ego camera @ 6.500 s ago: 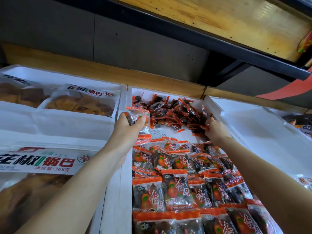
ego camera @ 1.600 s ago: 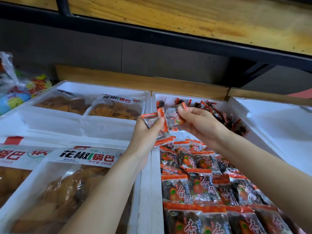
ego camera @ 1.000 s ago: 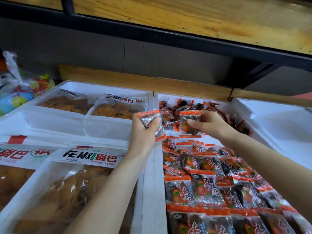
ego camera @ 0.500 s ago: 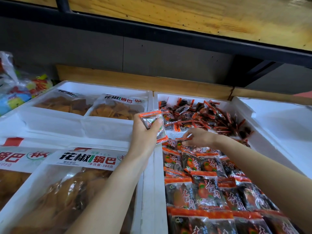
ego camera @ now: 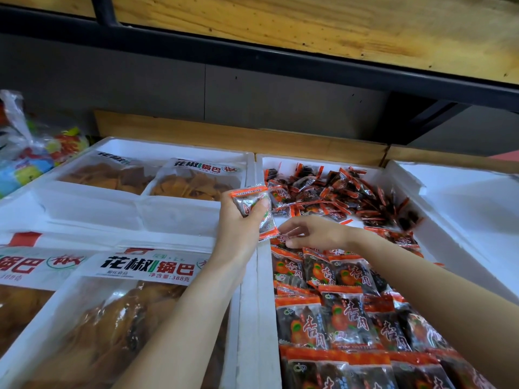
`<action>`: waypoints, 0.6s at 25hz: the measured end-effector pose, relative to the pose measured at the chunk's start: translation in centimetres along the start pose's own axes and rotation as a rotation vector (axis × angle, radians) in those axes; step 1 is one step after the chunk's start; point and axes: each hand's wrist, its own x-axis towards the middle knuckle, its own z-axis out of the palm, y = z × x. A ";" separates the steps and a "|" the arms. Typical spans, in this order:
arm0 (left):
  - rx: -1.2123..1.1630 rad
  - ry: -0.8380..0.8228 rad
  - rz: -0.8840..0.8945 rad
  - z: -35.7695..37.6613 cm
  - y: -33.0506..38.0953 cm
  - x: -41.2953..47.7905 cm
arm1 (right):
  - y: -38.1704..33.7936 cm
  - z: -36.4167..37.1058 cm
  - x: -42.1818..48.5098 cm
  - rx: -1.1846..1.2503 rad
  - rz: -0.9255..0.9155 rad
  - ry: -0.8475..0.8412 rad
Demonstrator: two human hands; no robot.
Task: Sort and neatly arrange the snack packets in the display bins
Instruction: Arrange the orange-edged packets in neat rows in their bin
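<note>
My left hand (ego camera: 238,228) grips a small stack of orange-edged snack packets (ego camera: 251,203) over the left rim of the white foam bin (ego camera: 262,279). My right hand (ego camera: 314,233) hovers just right of that stack, low over the top row of packets. Its fingers are loosely curved, with the index fingertip close to the stack's lower edge, and I see nothing held in it. Neat overlapping rows of the same packets (ego camera: 337,318) fill the near part of the bin. A loose jumbled pile of packets (ego camera: 354,195) lies at its far end.
A foam bin on the left holds large bags of brown crisps (ego camera: 146,304), two more (ego camera: 196,182) at its back. Another white foam bin (ego camera: 463,209) stands on the right. A colourful plastic bag (ego camera: 28,153) lies far left. A wooden shelf (ego camera: 309,26) hangs overhead.
My right hand took a packet from the left hand's stack and carried it down to the top row. It now hovers there with nothing seen in it, beside the stack. My left hand stayed put.
</note>
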 end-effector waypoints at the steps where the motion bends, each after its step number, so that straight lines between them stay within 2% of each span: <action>1: 0.001 -0.005 0.000 0.0 0.0 0.0 | 0.0 -0.1 0.0 0.003 -0.004 0.011; 5: -0.006 -0.027 -0.016 0.0 -0.1 0.1 | 0.9 -1.3 -0.9 -0.193 0.092 0.198; 7: -0.001 -0.032 -0.012 -0.1 -0.2 0.0 | 1.5 -1.8 -1.6 -0.276 0.158 0.149; 10: 0.010 -0.025 -0.014 -0.2 -0.4 -0.1 | 1.6 -1.2 -2.4 -0.129 0.127 0.134; 12: 0.029 -0.025 -0.012 -0.2 -0.4 -0.2 | 1.3 -1.1 -2.7 -0.141 0.120 0.164; 15: 0.032 -0.048 -0.034 0.2 -0.2 -0.7 | -0.3 -1.5 -4.1 -0.155 0.049 0.348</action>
